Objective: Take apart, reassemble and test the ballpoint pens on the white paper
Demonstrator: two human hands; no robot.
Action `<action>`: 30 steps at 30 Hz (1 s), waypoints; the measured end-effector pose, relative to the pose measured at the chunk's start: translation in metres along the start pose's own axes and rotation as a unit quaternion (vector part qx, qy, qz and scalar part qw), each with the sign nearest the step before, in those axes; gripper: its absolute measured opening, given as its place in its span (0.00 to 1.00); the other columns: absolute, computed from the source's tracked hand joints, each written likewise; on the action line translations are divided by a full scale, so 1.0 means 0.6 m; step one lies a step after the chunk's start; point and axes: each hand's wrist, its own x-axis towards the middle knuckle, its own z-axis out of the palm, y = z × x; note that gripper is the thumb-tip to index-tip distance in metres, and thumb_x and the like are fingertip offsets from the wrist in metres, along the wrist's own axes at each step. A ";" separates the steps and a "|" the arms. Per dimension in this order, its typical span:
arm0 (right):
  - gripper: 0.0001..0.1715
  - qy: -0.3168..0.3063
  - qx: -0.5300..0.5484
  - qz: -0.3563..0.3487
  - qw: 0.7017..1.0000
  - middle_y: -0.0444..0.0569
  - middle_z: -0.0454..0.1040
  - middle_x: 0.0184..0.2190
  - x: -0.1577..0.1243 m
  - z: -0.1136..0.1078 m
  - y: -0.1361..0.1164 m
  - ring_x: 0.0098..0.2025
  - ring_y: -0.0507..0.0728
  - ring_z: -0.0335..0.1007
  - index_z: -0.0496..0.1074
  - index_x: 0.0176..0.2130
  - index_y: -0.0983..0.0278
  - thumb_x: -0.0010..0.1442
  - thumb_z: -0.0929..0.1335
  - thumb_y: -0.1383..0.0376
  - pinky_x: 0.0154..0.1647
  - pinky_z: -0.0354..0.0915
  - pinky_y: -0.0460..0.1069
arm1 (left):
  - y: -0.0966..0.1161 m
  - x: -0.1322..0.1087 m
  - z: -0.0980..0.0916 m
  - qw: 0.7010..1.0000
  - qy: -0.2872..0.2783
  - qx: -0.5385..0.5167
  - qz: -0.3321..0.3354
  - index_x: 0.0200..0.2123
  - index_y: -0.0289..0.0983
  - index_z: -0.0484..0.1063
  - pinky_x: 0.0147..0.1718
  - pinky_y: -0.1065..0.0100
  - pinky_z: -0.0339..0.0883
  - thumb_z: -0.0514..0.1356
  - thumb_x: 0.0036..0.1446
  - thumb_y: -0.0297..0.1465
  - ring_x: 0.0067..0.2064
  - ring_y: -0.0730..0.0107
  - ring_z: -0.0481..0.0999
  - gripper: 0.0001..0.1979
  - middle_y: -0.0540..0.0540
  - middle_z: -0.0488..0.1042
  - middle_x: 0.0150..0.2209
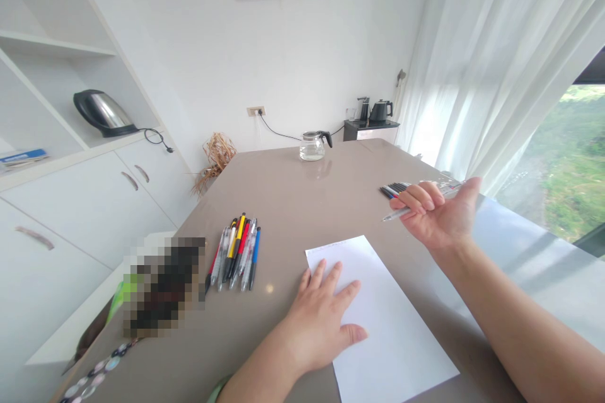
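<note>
My left hand (328,312) lies flat with its fingers spread on a white sheet of paper (392,327), over the sheet's left edge. A faint line of writing runs along the paper's top edge. Raised above the table to the right of the sheet, my right hand (437,211) has its fingers curled round a clear pen (396,214), palm turned up and thumb pointing away. Behind that hand lies a row of pens (391,189), partly hidden by the fingers. A pile of pens (236,252) in red, yellow, blue and clear lies left of the paper.
A glass pot (312,146) with a black handle stands at the table's (278,195) far end. At the left edge sits a blurred dark item (165,283) with a beaded strap (97,374). White curtains (454,63) hang along the right side.
</note>
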 end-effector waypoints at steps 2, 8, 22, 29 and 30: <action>0.33 -0.001 0.002 0.003 1.000 0.42 0.48 0.15 0.001 0.001 0.001 0.19 0.51 0.46 0.48 0.14 0.62 0.43 0.55 0.36 0.29 0.56 0.53 | 0.000 0.000 0.000 1.000 -0.001 -0.001 0.000 0.57 0.49 0.46 0.54 0.49 0.30 0.43 0.50 0.52 0.60 0.54 0.28 0.31 0.50 0.37 0.61; 0.14 0.057 -0.056 -0.049 0.996 0.46 0.62 0.24 0.023 -0.049 -0.026 0.29 0.55 0.60 0.60 0.20 0.61 0.49 0.59 0.56 0.31 0.58 0.54 | 0.000 -0.001 0.000 1.000 -0.001 0.000 0.002 0.57 0.49 0.46 0.54 0.49 0.30 0.43 0.50 0.52 0.60 0.55 0.27 0.31 0.50 0.37 0.61; 0.17 0.063 -0.110 0.025 0.992 0.40 0.54 0.16 0.028 -0.058 -0.024 0.18 0.49 0.50 0.60 0.23 0.60 0.48 0.63 0.50 0.21 0.54 0.49 | 0.001 -0.002 -0.001 1.000 0.004 0.003 -0.001 0.57 0.49 0.47 0.55 0.50 0.30 0.43 0.50 0.52 0.60 0.55 0.28 0.31 0.51 0.38 0.61; 0.24 -0.017 -0.044 -0.025 0.999 0.40 0.43 0.12 0.003 -0.034 -0.044 0.15 0.48 0.37 0.46 0.15 0.63 0.52 0.58 0.52 0.15 0.38 0.47 | 0.003 -0.001 -0.004 1.000 -0.007 0.005 -0.008 0.57 0.49 0.47 0.55 0.50 0.30 0.44 0.50 0.52 0.60 0.55 0.27 0.31 0.51 0.37 0.61; 0.23 -0.024 -0.034 -0.033 0.999 0.40 0.42 0.12 0.001 -0.032 -0.045 0.15 0.48 0.36 0.46 0.15 0.63 0.52 0.59 0.54 0.15 0.38 0.47 | 0.003 -0.002 -0.004 1.000 -0.007 0.005 -0.008 0.57 0.49 0.47 0.55 0.50 0.30 0.44 0.50 0.52 0.60 0.55 0.27 0.31 0.51 0.37 0.61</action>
